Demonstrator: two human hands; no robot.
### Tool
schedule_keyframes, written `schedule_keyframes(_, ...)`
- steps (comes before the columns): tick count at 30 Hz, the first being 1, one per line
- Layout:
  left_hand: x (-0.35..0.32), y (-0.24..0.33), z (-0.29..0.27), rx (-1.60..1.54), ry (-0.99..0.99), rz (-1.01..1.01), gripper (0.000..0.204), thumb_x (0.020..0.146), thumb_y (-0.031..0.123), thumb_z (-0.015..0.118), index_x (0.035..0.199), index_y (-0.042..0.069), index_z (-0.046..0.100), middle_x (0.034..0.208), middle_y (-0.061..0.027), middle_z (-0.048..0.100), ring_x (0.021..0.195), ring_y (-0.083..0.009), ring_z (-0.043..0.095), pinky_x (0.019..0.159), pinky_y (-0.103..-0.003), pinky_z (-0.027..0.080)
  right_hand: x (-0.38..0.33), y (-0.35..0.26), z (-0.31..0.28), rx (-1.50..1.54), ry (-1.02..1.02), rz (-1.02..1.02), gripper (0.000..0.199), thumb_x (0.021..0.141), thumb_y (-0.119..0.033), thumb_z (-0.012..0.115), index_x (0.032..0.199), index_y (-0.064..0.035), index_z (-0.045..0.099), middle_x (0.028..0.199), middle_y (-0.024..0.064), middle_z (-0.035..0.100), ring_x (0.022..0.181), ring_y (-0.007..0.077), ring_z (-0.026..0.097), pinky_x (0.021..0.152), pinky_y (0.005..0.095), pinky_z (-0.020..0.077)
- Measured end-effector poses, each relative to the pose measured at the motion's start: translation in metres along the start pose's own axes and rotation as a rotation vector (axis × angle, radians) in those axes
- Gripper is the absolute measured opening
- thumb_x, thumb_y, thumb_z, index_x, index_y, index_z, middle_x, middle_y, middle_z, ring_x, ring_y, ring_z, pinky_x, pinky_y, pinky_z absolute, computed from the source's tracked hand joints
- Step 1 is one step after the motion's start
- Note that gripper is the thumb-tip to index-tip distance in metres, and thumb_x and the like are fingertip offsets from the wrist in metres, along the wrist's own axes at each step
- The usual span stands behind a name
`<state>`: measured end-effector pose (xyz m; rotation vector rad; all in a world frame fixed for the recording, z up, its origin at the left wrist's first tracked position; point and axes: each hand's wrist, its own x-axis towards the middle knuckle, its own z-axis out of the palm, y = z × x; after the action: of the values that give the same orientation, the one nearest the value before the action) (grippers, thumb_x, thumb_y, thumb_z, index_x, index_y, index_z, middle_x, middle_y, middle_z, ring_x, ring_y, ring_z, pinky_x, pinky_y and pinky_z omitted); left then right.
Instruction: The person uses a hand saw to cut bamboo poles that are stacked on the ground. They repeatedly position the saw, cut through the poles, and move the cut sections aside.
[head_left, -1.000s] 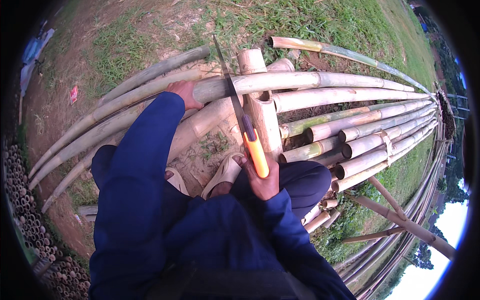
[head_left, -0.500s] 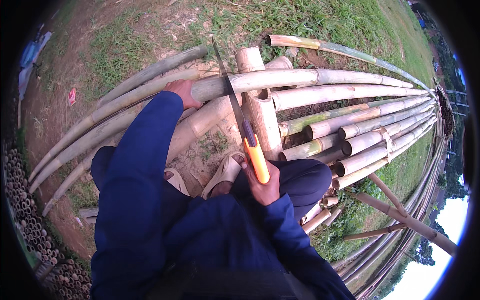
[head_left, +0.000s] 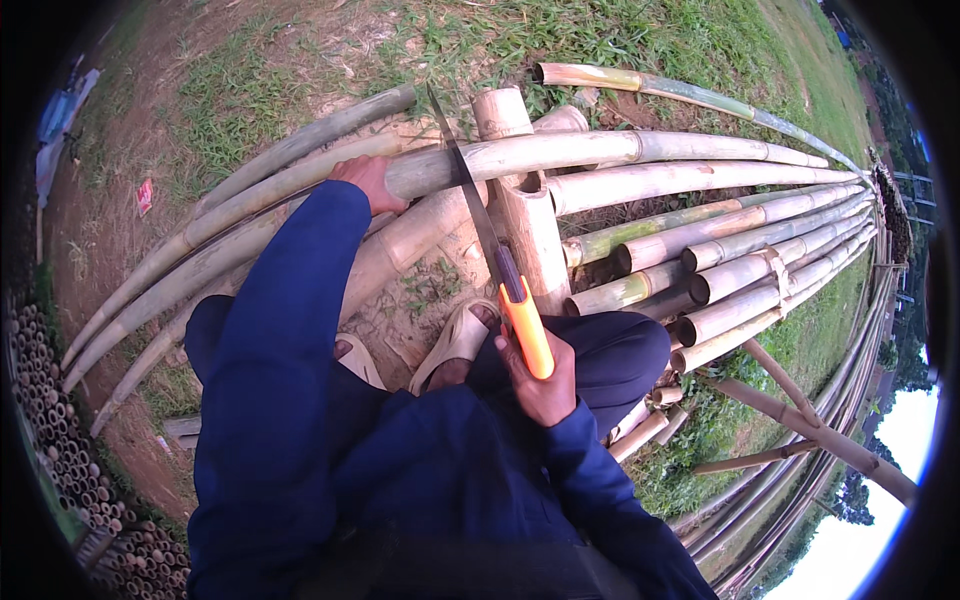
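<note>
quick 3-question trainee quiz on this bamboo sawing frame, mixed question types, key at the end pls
1. True or false: the right hand holds the saw by its orange handle.
2. Where does the left hand rest?
A. on the long bamboo pole lying across the stack
B. on a sandal
C. on the saw blade
3. Fill in: the saw blade lies across the long bamboo pole just to the ___ of the short upright bamboo post, as the picture shows it.

Key: 1 true. 2 A. 3 left.
</note>
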<state>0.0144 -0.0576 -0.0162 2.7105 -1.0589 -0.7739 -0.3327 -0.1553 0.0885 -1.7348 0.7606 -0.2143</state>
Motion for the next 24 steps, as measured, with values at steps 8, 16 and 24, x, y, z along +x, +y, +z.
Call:
schedule_keyframes(8, 0.004, 0.009, 0.002, 0.013, -0.040, 0.005, 0.084, 0.062, 0.050, 0.082, 0.131, 0.005, 0.067, 0.117, -0.0242, 0.072, 0.112, -0.0384, 0.068, 0.103, -0.047, 0.051, 0.042, 0.033, 0.015, -0.005, 0.013, -0.001, 0.017, 0.094, -0.012, 0.074, 0.091, 0.0041, 0.068, 0.066, 0.0126, 0.061, 0.058, 0.0174, 0.053, 0.059, 0.0356, 0.0475)
schedule_keyframes(16, -0.004, -0.004, 0.007, 0.023, 0.011, -0.032, 0.080, 0.062, 0.050, 0.084, 0.124, 0.002, 0.069, 0.114, -0.0232, 0.073, 0.111, -0.0380, 0.069, 0.098, -0.049, 0.052, -0.051, -0.021, -0.026, 0.010, -0.050, 0.044, 0.026, 0.094, -0.006, 0.074, 0.119, 0.0019, 0.069, 0.085, 0.0116, 0.070, 0.075, 0.0132, 0.063, 0.072, 0.0322, 0.0525)
schedule_keyframes(24, 0.006, 0.008, 0.004, 0.011, -0.023, 0.018, 0.083, 0.062, 0.051, 0.084, 0.130, 0.004, 0.067, 0.117, -0.0238, 0.072, 0.112, -0.0387, 0.068, 0.100, -0.048, 0.052, 0.086, 0.027, 0.038, 0.003, 0.032, -0.016, 0.022, 0.093, -0.011, 0.074, 0.082, 0.0031, 0.061, 0.065, 0.0189, 0.057, 0.055, 0.0322, 0.048, 0.057, 0.0391, 0.0443)
